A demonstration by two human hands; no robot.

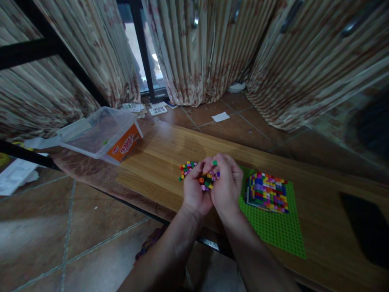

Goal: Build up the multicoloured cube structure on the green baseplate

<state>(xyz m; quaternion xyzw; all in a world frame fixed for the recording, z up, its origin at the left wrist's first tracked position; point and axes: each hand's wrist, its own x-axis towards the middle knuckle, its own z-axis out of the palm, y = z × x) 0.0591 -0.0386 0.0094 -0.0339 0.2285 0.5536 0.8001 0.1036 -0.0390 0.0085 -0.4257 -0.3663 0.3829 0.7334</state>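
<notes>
My left hand (194, 192) is cupped, palm up, around a small heap of colourful toy building bricks (206, 180). My right hand (228, 182) is closed against it, with a small green brick (215, 163) at its fingertips. Behind my left hand, more loose bricks (187, 165) lie on the wooden board. Just right of my hands is a green studded baseplate (273, 231), bearing a block of multicoloured bricks (267, 192) built up in layers. The insides of my right fingers are partly hidden.
A clear plastic bin (100, 129) with an orange label stands at the board's left end. A dark flat object (364, 227) lies on the wooden board (164, 150) at the right. Curtains (194, 61) hang behind; papers (221, 117) lie on the tiled floor.
</notes>
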